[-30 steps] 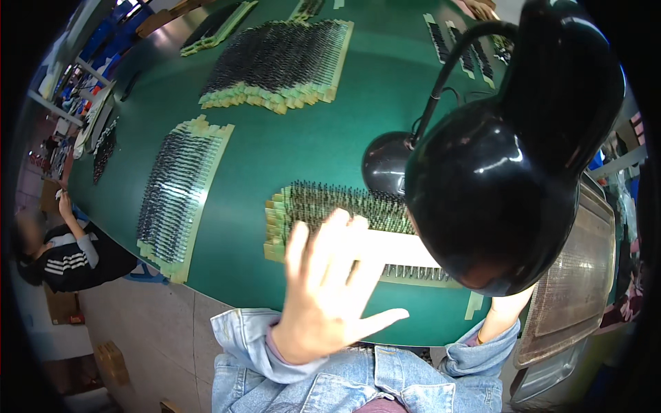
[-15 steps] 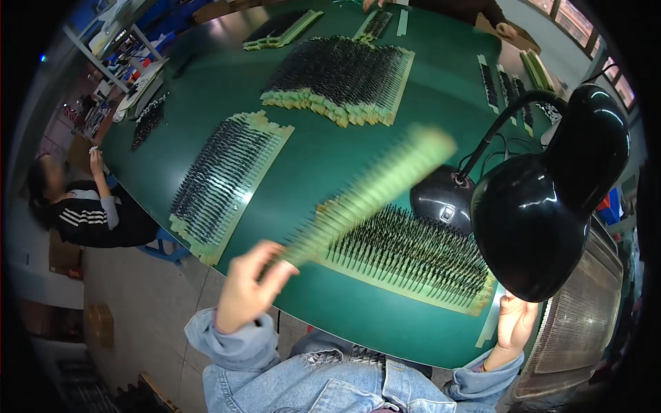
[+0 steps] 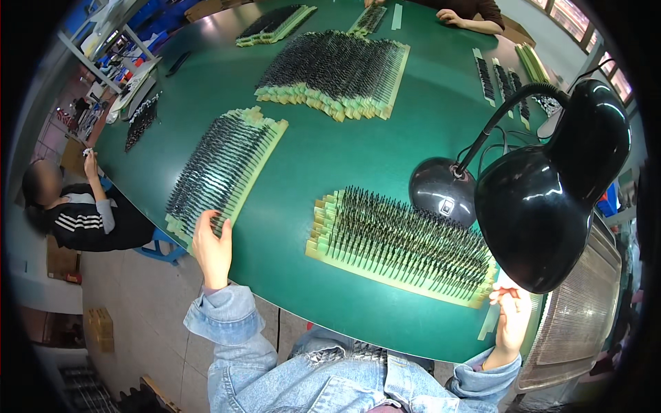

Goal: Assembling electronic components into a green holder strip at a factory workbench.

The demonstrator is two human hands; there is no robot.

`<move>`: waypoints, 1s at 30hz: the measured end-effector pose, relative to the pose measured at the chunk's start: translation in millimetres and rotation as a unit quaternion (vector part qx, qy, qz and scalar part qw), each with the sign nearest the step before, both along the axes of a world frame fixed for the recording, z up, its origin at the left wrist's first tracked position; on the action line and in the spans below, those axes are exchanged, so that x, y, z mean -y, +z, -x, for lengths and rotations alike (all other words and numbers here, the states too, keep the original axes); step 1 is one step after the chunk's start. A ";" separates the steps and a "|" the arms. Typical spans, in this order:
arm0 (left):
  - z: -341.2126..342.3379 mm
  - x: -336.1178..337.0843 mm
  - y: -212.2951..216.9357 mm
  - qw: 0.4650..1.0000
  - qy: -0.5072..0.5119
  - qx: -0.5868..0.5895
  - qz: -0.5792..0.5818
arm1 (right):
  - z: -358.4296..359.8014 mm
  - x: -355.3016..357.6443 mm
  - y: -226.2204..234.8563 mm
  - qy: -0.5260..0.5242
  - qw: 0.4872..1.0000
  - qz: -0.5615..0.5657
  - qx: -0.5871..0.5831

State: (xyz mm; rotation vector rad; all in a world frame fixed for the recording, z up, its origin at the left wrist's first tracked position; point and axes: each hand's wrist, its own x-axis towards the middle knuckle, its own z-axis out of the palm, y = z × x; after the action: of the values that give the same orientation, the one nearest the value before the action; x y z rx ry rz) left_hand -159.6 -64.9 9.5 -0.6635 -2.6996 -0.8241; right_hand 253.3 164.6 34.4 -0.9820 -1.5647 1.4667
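Two hands are at the near edge of a green table (image 3: 344, 148). Our left hand (image 3: 212, 249) reaches to the near end of the left stack (image 3: 224, 168), a long pile of pale card strips with dark bristly parts, lying slanted away from us. The fingers (image 3: 204, 227) rest on that end of the pile, spread and loosely curved, thumb out to the side; we cannot tell whether they have pinched a strip or only touch the top one.

Our right hand (image 3: 511, 311) sits at the right end of the near stack (image 3: 403, 248), a like pile lying across in front of us. The fingertips (image 3: 501, 294) meet its corner, partly under the black lamp (image 3: 551, 196), so we cannot tell how far the hand is closed or whether it grips a strip. The lamp's round base (image 3: 441, 196) stands just behind this pile.

A third, larger stack (image 3: 337, 72) lies farther off, mid-table, well apart from both hands. Smaller strips (image 3: 275, 24) lie at the far rim. A person in a dark striped jacket (image 3: 89, 220) sits at the left edge, and another person's hand (image 3: 451, 17) rests at the far side.
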 end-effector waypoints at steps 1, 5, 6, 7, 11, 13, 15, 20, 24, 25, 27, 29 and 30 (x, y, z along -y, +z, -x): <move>-0.7 -2.3 1.3 1.000 -0.001 0.002 0.001 | 1.8 2.7 2.4 -0.001 1.000 0.001 0.002; -16.3 -14.5 9.4 0.972 0.057 -0.196 0.116 | 7.2 12.8 8.6 0.043 0.934 -0.166 0.312; -26.3 -22.4 17.8 0.979 0.011 -0.191 0.076 | 9.8 15.4 8.1 0.044 0.919 -0.221 0.324; -36.5 -29.8 25.4 0.982 -0.035 -0.184 0.036 | 11.9 17.4 6.0 0.045 0.900 -0.276 0.335; -82.4 -51.2 47.0 0.943 -0.326 0.050 0.052 | 15.9 21.0 -3.9 0.013 0.888 -0.295 0.352; -91.6 -62.1 38.8 0.923 -0.378 0.038 0.062 | 19.2 20.6 -4.4 0.000 0.870 -0.336 0.361; -93.3 -66.9 32.0 0.919 -0.387 0.049 0.057 | 21.4 20.1 -4.7 -0.002 0.868 -0.341 0.360; -89.8 -70.1 26.6 0.915 -0.387 0.105 0.052 | 16.1 20.3 -9.5 -0.010 0.867 -0.333 0.370; -89.0 -68.8 22.6 0.909 -0.406 0.078 0.056 | 16.3 20.3 -5.3 -0.008 0.894 -0.295 0.338; -88.6 -67.7 21.6 0.906 -0.415 0.049 0.064 | 16.3 20.5 -3.8 -0.003 0.899 -0.289 0.331; -87.8 -66.3 22.0 0.903 -0.420 0.057 0.073 | 7.4 16.0 -7.8 0.017 0.884 -0.307 0.352; -87.0 -65.0 23.7 0.899 -0.425 0.063 0.082 | 4.0 13.8 -7.5 0.036 0.868 -0.326 0.373; -86.6 -64.3 25.0 0.899 -0.422 0.096 0.066 | 5.0 13.8 -5.1 0.042 0.866 -0.323 0.379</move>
State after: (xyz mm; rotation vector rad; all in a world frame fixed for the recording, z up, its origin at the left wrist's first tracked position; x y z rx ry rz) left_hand -73.0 -0.5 34.5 -1.9513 -2.5961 -0.9017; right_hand 248.3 150.9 29.4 -1.1259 -2.4551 0.4748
